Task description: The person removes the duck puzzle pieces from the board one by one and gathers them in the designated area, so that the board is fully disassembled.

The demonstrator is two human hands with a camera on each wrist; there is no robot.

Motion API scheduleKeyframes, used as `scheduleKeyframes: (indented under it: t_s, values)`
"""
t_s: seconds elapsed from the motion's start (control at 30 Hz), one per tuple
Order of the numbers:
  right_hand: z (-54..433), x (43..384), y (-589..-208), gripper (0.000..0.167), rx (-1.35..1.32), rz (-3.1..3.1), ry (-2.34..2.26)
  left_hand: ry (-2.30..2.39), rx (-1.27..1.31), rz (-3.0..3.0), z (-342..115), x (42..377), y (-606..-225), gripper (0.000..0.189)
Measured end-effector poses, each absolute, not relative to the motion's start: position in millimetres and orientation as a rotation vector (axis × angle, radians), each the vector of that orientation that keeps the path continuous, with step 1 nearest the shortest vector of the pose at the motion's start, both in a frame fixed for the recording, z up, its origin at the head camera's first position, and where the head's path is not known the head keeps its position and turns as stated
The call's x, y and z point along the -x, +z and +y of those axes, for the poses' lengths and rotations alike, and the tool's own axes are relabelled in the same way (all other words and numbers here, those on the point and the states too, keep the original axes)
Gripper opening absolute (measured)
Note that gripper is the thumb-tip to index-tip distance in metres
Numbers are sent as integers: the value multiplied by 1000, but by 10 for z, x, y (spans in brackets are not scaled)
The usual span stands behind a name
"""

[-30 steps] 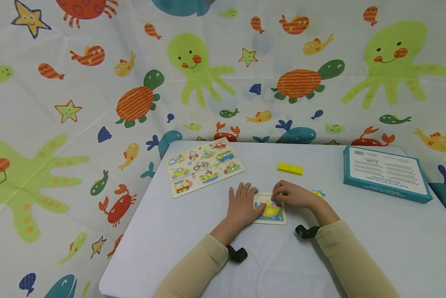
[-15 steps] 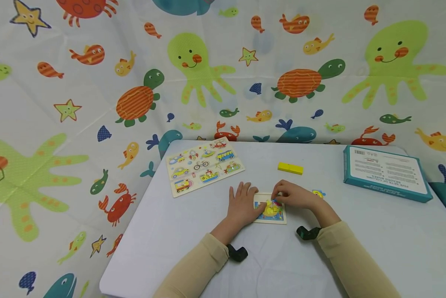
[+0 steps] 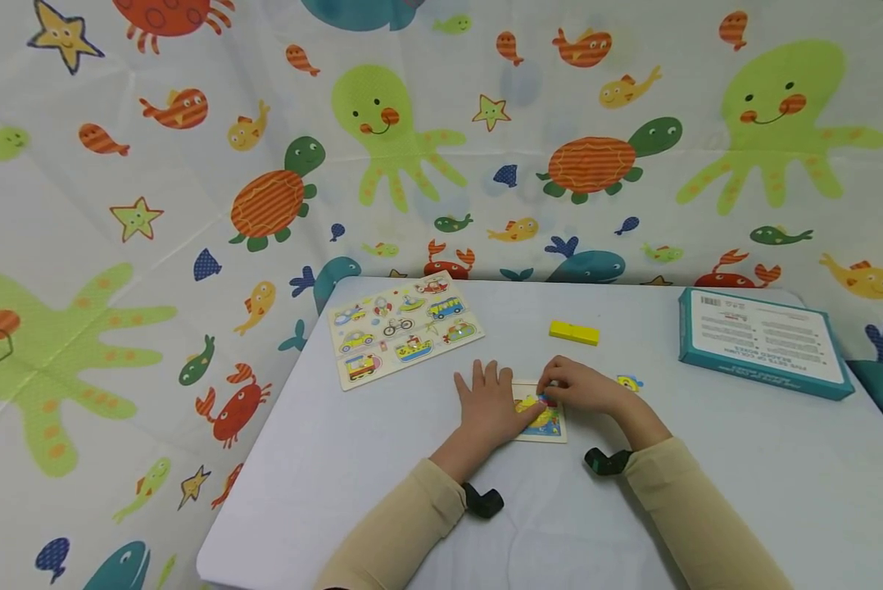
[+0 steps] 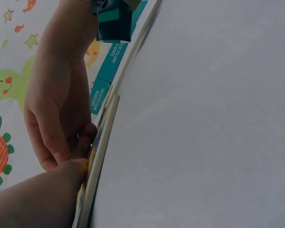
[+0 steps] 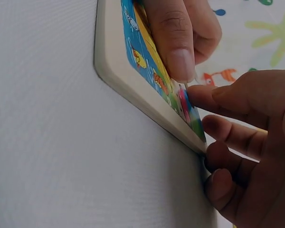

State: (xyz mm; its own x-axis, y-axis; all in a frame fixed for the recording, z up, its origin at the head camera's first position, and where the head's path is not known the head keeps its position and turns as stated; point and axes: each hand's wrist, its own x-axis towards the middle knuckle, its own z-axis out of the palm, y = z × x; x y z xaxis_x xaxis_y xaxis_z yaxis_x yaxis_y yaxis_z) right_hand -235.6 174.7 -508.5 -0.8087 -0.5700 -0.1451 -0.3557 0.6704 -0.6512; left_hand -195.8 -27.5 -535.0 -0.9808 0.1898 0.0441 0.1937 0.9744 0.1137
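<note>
A small picture puzzle in a pale wooden frame lies before me on the white table, with blue, yellow and pink parts showing. My left hand rests at its left side, fingers spread and thumb reaching across the picture. In the right wrist view that thumb presses the picture surface. My right hand pinches a small pink and blue puzzle piece at the upper right corner; its fingertips partly hide the piece. Just beyond the right hand lies a loose yellow and blue puzzle piece, partly covered.
A wooden vehicle puzzle board lies at the back left. Behind the hands sits a yellow block. The teal and white box occupies the back right of the table. A sea-animal cloth hangs behind.
My left hand has shifted right, its thumb sliding further across the picture toward the right fingertips. The right hand stays at the upper right corner.
</note>
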Motion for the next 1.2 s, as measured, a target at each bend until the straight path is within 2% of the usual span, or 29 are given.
scheduleKeyframes:
  t_s: [0.7, 1.2]
  values:
    - [1724, 2355, -5083, 21, 754, 2589, -895, -220, 299, -3087, -277, 1952, -5361, 88]
    - [1748, 2398, -5098, 13, 650, 2570, -993, -231, 286, -3090, -283, 1946, -5355, 90]
